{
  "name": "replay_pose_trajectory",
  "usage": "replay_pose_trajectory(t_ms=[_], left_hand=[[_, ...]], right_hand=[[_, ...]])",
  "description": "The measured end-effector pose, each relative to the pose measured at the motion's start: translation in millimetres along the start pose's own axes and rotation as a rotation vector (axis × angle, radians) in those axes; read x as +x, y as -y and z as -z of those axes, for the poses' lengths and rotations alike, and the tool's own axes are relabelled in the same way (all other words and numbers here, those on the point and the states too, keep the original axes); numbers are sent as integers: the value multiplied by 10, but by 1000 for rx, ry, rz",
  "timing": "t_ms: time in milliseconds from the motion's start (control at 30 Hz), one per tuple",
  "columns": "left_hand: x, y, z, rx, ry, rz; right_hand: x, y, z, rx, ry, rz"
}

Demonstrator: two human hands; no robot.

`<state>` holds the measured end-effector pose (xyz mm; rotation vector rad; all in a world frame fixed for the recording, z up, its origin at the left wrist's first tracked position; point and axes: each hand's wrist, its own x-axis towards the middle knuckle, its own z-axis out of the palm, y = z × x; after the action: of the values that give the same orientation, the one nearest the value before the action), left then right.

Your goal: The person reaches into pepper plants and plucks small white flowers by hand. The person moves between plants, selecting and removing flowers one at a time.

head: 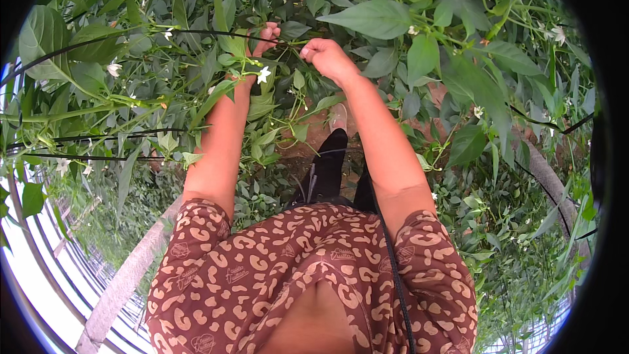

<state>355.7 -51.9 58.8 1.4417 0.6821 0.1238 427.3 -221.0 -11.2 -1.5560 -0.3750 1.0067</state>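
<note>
Both my hands are up among pepper plants [383,19] with green leaves and small white flowers. My left hand [267,39] has curled fingers, partly covered by leaves and a black cord [211,32] that crosses in front of it. Just to its right, my right hand [328,58] has thumb and forefinger brought together beside a thin green stem [299,43] near the cord's visible end. Whatever lies between the fingers of either hand is too small to make out. A white pepper flower [264,74] hangs just below my left hand.
More black cords [98,136] run through the foliage at the left, and another black cord [535,120] at the right. Grey poles [128,275] slant up on both sides. Bare soil [309,132] shows around my shoe [338,117].
</note>
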Motion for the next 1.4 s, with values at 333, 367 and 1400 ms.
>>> replay_pose_trajectory(t_ms=[333, 367, 1400], left_hand=[[66, 350, 1, 32, 56, 190], [120, 389, 15, 66, 88, 217], [93, 434, 528, 181, -65, -148]], right_hand=[[141, 662, 385, 316, 139, -261], [155, 620, 390, 325, 148, -263], [234, 25, -165, 972, -98, -2]])
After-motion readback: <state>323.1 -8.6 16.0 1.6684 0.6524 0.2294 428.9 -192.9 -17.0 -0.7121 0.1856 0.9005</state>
